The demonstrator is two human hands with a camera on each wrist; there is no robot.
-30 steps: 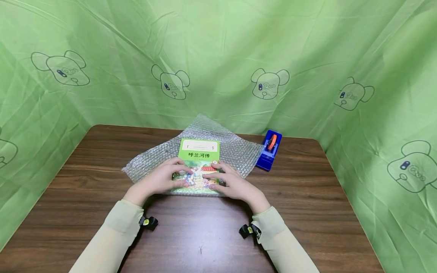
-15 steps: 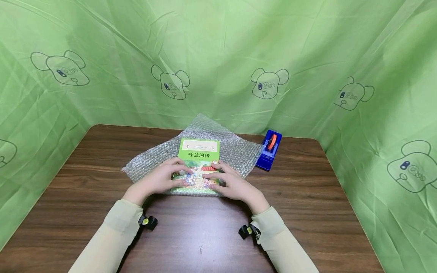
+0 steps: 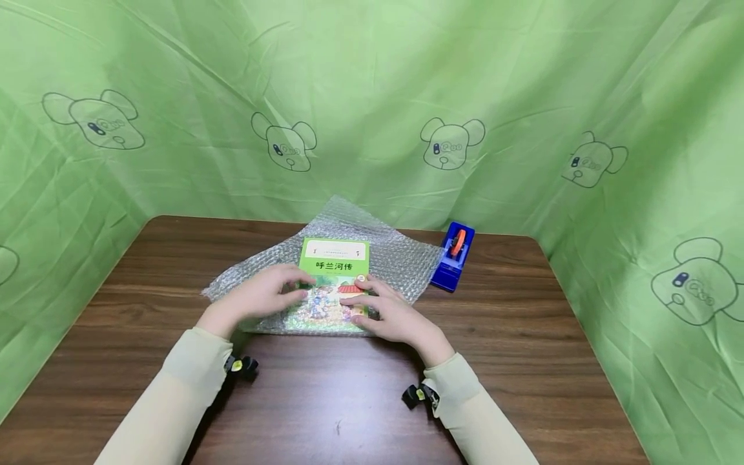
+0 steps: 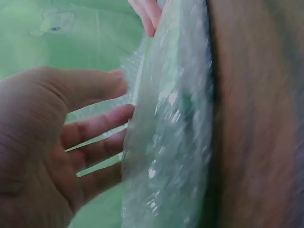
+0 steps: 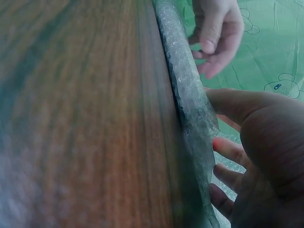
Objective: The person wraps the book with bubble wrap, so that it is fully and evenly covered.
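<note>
A green book (image 3: 334,268) with a picture cover lies on a sheet of bubble wrap (image 3: 408,265), whose near part is folded up over the book's lower half. My right hand (image 3: 395,314) rests on the folded wrap at the book's right side, fingers spread. On the left, my left hand (image 3: 261,292) hovers close over the wrap, thumb and fingers apart with nothing between them. In the left wrist view, its fingertips are right at the edge of the wrap (image 4: 164,142). The right wrist view has the right fingertips against the wrap's face (image 5: 190,85).
A blue tape dispenser (image 3: 447,271) with an orange roll stands at the right, right by a corner of the wrap. The brown wooden table (image 3: 511,336) is bounded at the back and sides by a green cloth (image 3: 372,77) printed with bear-like heads.
My left hand has risen off the book's left side and shifted slightly left, showing more of the folded wrap. The right hand stays on the book. The head view has turned slightly right.
</note>
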